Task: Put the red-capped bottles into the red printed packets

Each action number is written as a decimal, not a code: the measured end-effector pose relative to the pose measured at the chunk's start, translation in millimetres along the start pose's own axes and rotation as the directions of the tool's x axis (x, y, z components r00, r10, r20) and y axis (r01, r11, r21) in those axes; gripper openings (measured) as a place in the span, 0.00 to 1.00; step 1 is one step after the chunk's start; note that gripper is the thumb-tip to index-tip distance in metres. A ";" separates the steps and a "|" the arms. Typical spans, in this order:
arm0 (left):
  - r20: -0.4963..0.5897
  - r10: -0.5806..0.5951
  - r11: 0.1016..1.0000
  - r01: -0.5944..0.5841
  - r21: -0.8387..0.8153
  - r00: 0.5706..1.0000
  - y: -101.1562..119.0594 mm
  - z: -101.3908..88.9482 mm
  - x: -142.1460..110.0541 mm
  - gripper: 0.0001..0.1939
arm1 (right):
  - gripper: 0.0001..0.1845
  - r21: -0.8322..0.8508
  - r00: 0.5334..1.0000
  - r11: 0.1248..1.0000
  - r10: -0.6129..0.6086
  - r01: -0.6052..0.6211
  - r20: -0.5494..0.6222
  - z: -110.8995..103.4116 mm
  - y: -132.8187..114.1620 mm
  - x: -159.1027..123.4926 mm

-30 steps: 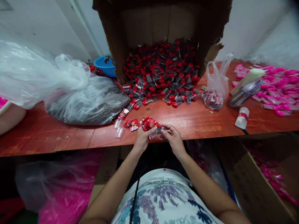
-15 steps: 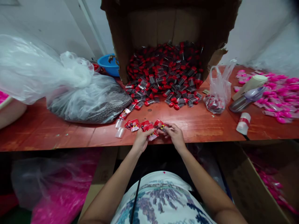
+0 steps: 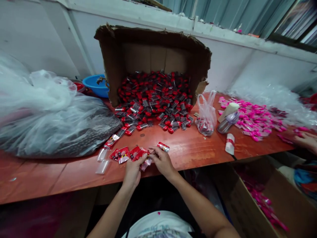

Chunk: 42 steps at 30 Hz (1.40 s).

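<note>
My left hand point(image 3: 133, 170) is closed on a few small red printed cards point(image 3: 141, 153), thumb on top, just above the table's front edge. Fingertips of my right hand point(image 3: 162, 162) pinch at the right edge of these cards; the exact grip is partly hidden. Just beyond the right knuckles lies another red printed card point(image 3: 163, 146). More red cards point(image 3: 123, 154) rest on the table left of my hands, beside two small clear plastic sleeves point(image 3: 102, 167).
A torn cardboard box point(image 3: 109, 66) spills red-capped wrapped pieces point(image 3: 156, 99) onto the table point(image 3: 198, 150). A big clear bag point(image 3: 56, 122) stands left, a small plastic bag point(image 3: 206, 115) and bottle point(image 3: 228, 122) right. Pink pieces point(image 3: 257, 115) and another person's hand point(image 3: 307, 140) are far right.
The view has tilted up and swung right, bringing in the other person's hand. My right hand has moved from a card held apart to the cards in my left; one card now lies beyond it.
</note>
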<state>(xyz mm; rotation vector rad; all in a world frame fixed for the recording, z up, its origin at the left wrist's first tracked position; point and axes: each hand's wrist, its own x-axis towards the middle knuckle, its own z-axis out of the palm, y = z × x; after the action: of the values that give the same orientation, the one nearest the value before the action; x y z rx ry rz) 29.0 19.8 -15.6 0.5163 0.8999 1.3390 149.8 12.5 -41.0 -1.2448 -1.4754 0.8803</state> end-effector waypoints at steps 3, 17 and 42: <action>-0.069 -0.014 1.000 0.013 -0.020 0.998 3.2 -2.0 2.6 0.18 | 0.19 -0.214 0.986 0.967 -0.111 0.137 0.126 -12.2 -0.4 12.5; -0.212 -0.298 0.933 0.237 -0.269 0.931 20.9 -6.8 2.9 0.06 | 0.17 -0.819 0.993 0.561 -0.062 0.118 0.100 -118.5 58.8 65.4; -0.227 -0.267 0.943 0.206 -0.261 0.937 17.8 -1.2 -4.0 0.06 | 0.20 -0.002 0.997 0.998 0.061 -0.061 -0.037 -8.1 -22.5 -43.4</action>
<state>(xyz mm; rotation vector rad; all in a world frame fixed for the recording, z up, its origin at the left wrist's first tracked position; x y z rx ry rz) 17.4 19.2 -1.5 0.0440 0.9681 1.2844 151.5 -35.1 -27.4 -1.3074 -1.4163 0.8911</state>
